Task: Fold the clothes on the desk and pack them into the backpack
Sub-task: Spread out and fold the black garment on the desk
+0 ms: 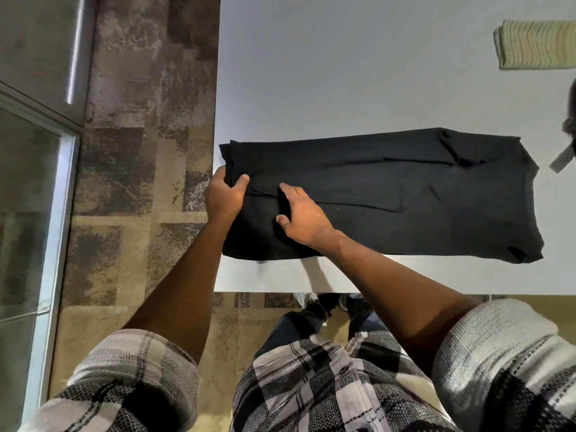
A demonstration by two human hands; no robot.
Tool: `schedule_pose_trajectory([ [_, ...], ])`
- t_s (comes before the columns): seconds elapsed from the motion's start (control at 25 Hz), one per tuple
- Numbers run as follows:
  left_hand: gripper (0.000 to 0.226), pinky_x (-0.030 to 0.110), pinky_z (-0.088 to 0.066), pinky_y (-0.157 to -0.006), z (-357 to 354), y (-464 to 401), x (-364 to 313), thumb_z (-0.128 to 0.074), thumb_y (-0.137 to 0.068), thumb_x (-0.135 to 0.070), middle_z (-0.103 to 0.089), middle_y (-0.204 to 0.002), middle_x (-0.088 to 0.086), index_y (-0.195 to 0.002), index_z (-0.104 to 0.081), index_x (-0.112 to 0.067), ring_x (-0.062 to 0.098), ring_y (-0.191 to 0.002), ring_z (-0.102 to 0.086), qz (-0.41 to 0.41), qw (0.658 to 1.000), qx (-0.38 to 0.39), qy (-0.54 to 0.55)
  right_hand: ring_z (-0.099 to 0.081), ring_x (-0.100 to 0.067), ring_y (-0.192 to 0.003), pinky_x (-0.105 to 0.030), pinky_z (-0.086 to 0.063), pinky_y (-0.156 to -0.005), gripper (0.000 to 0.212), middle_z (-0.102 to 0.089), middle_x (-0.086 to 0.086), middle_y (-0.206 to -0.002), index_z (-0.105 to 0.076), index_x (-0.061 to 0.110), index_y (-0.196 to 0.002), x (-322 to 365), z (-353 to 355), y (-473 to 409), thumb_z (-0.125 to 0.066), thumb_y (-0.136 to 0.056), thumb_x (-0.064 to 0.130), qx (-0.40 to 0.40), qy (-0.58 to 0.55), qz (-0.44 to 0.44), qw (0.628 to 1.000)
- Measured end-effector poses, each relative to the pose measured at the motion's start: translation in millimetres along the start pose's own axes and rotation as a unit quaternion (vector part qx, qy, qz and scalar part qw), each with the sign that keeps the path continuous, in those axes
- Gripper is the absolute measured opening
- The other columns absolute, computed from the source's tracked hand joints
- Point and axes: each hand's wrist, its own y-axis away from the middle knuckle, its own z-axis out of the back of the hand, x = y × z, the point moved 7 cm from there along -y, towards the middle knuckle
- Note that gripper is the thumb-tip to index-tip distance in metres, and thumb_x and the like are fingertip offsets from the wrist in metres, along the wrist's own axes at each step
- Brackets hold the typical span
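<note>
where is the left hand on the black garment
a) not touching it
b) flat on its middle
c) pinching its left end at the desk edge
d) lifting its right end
c: the left hand pinches the left end of the black garment at the edge of the desk.

**Pale worktop over patchy carpet, glass at the side**

The worktop is a plain, pale grey slab, evenly lit, its corner just below the fingers; left of the fingers runs a carpet of mottled brown, tan and dark grey blocks; further left stands a glass panel in a silvery metal frame, catching dim reflections; the carpet carries on under the worktop's near edge.
</note>
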Motion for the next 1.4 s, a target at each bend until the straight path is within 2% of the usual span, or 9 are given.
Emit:
schedule_pose_trajectory([
  [0.08,0.038,0.039,-0.053,-0.095,5,5,-6,-0.067,-0.092,-0.038,-0.070,-0.114,0.003,-0.123,-0.064,-0.017,0.026,-0.107,-0.065,-0.020,1.000,-0.011,-0.007,-0.045,-0.029,-0.136,-0.046,-0.041,-0.111,0.076,-0.033,-0.003,-0.157,-0.024,0.018,-0.157,2,3,1,-0.064,-0.094,0.027,-0.005,-0.010,0.002,1.000],
  [0.4,0.032,0.029,-0.049,-0.087,23,15,-24,-0.067,-0.091,-0.037,-0.071,-0.111,0.000,-0.118,-0.068,-0.020,0.021,-0.102,-0.065,-0.024,0.999,-0.031,0.002,-0.044,-0.025,-0.140,-0.038,-0.036,-0.117,0.088,-0.032,-0.005,-0.162,-0.012,0.020,-0.161,23,8,5,-0.067,-0.094,0.032,0.015,-0.087,0.026,0.996],
  [0.56,0.029,0.030,-0.049,-0.082,22,31,-50,-0.064,-0.090,-0.038,-0.070,-0.102,-0.005,-0.114,-0.067,-0.021,0.019,-0.096,-0.065,-0.059,0.998,-0.029,0.000,-0.039,-0.022,-0.143,-0.015,-0.027,-0.107,0.077,-0.027,-0.006,-0.164,-0.014,0.015,-0.161,37,25,13,-0.056,-0.101,0.040,0.006,-0.132,0.034,0.991],
  [0.8,0.033,0.043,-0.055,-0.093,3,61,-99,-0.060,-0.087,-0.045,-0.071,-0.108,-0.009,-0.117,-0.063,-0.032,0.017,-0.101,-0.067,-0.103,0.995,-0.002,0.017,-0.026,-0.018,-0.151,-0.030,-0.021,-0.119,0.069,-0.025,-0.002,-0.165,-0.018,0.019,-0.161,46,67,32,-0.044,-0.104,0.048,-0.029,-0.205,0.042,0.977],
  [0.92,0.031,0.031,-0.049,-0.091,-14,75,-126,-0.061,-0.094,-0.036,-0.069,-0.116,-0.007,-0.124,-0.062,-0.030,0.015,-0.105,-0.064,-0.101,0.995,0.000,0.018,-0.036,-0.016,-0.145,-0.028,-0.029,-0.115,0.066,-0.034,0.002,-0.161,-0.019,0.022,-0.160,36,97,47,-0.042,-0.105,0.050,-0.037,-0.237,0.042,0.970],
  [1.04,0.034,0.027,-0.042,-0.087,-36,93,-156,-0.060,-0.097,-0.032,-0.067,-0.121,-0.003,-0.131,-0.059,-0.029,0.017,-0.107,-0.061,-0.119,0.993,0.002,0.009,-0.045,-0.013,-0.136,-0.029,-0.037,-0.110,0.062,-0.043,0.005,-0.153,-0.022,0.023,-0.159,17,125,56,-0.042,-0.105,0.048,-0.059,-0.261,0.045,0.962],
  [1.16,0.034,0.027,-0.041,-0.084,-60,108,-182,-0.058,-0.098,-0.032,-0.063,-0.111,-0.008,-0.131,-0.058,-0.028,0.013,-0.099,-0.057,-0.125,0.992,0.001,0.006,-0.046,-0.018,-0.139,-0.045,-0.042,-0.113,0.066,-0.042,0.000,-0.156,-0.021,0.027,-0.159,-3,149,62,-0.042,-0.103,0.054,-0.077,-0.275,0.042,0.958],
  [1.32,0.018,0.020,-0.040,-0.068,-96,128,-219,-0.057,-0.096,-0.030,-0.060,-0.089,-0.018,-0.114,-0.061,-0.031,0.009,-0.083,-0.057,-0.145,0.989,0.020,-0.004,-0.059,-0.015,-0.119,-0.040,-0.049,-0.105,0.054,-0.058,0.008,-0.135,-0.038,0.031,-0.149,-35,185,74,-0.040,-0.101,0.056,-0.102,-0.304,0.050,0.946],
  [1.4,0.012,0.021,-0.042,-0.065,-119,138,-237,-0.057,-0.094,-0.032,-0.064,-0.086,-0.014,-0.105,-0.061,-0.033,0.010,-0.083,-0.062,-0.153,0.988,0.036,-0.007,-0.057,-0.011,-0.123,-0.036,-0.046,-0.106,0.056,-0.058,0.008,-0.137,-0.043,0.032,-0.147,-54,203,80,-0.039,-0.099,0.061,-0.122,-0.308,0.057,0.942],
])
